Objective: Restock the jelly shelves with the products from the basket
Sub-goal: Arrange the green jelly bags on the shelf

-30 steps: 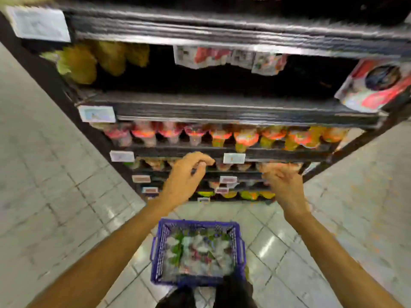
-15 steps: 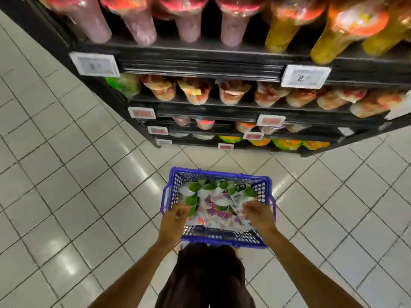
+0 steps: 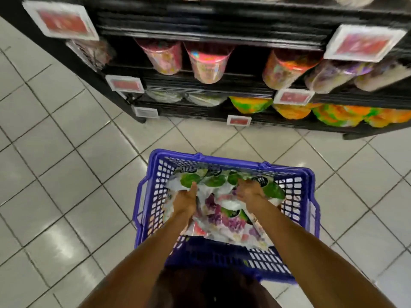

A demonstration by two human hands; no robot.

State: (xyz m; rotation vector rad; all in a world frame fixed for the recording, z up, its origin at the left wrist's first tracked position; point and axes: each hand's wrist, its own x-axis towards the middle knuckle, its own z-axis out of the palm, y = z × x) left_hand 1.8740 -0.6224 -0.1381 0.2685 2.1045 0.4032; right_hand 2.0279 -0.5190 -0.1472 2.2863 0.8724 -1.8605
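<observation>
Fingers (image 3: 242, 182) of the right hand (image 3: 250, 192) were curled down over the green-printed end of one of the jelly packets (image 3: 224, 218), their tips hidden in the heap. The left hand (image 3: 185, 200) lay just to the left of it, thumb stretched along the top of a white packet and the other fingers buried among the wrappers, so whether they clamped anything could not be told. Both hands were inside the blue basket (image 3: 222, 160), which sat on the tiled floor (image 3: 66, 174) near the person, its long axis running left to right and skewed a little, the right end nearer. The packets lay flat in a loose jumble that pointed several ways, green patches mostly toward the far wall and purple and pink prints toward the near wall. Beyond the basket stood the black shelves (image 3: 222, 25), blurred, with tubs (image 3: 208, 65) tipped lid-first toward the aisle and red price tags (image 3: 125, 84) on the shelf edges.
</observation>
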